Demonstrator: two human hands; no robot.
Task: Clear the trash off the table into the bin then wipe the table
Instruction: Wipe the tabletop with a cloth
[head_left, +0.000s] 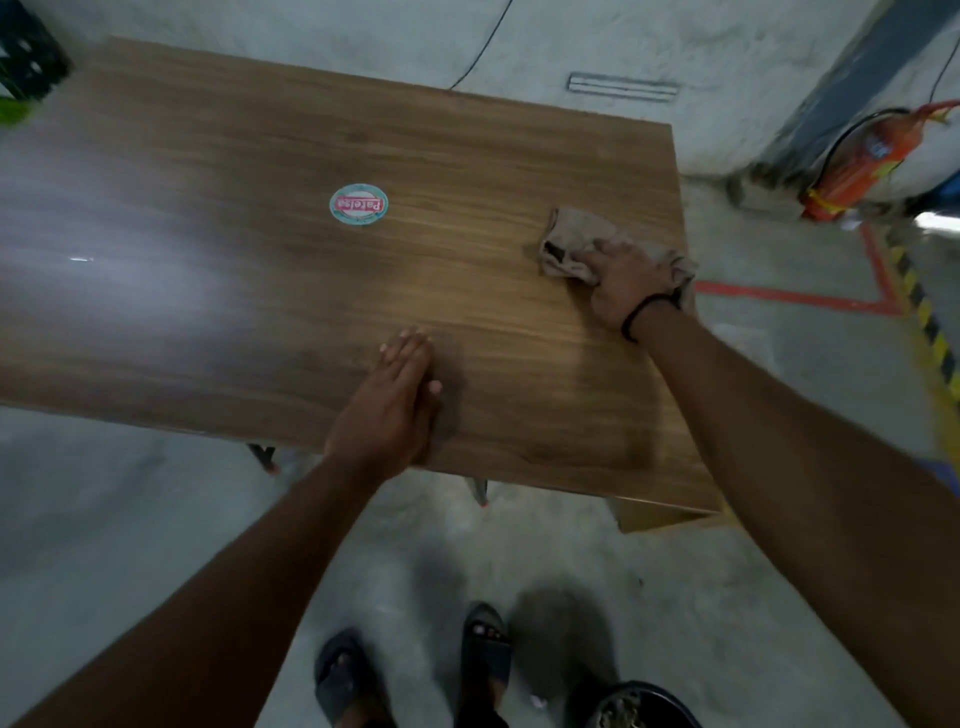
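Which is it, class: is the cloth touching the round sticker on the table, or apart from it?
Apart. The head view shows a wide stretch of bare wooden table between the cloth and the round sticker.

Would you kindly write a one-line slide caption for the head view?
Right hand grips a brown cloth on the wooden table; left hand rests flat near its front edge.

The wooden tabletop (467, 156) stands on a concrete floor (675, 597). A round sticker (359, 203) lies flat near its middle, and a crumpled brown cloth (571, 236) rests near its right edge, well apart from the sticker.
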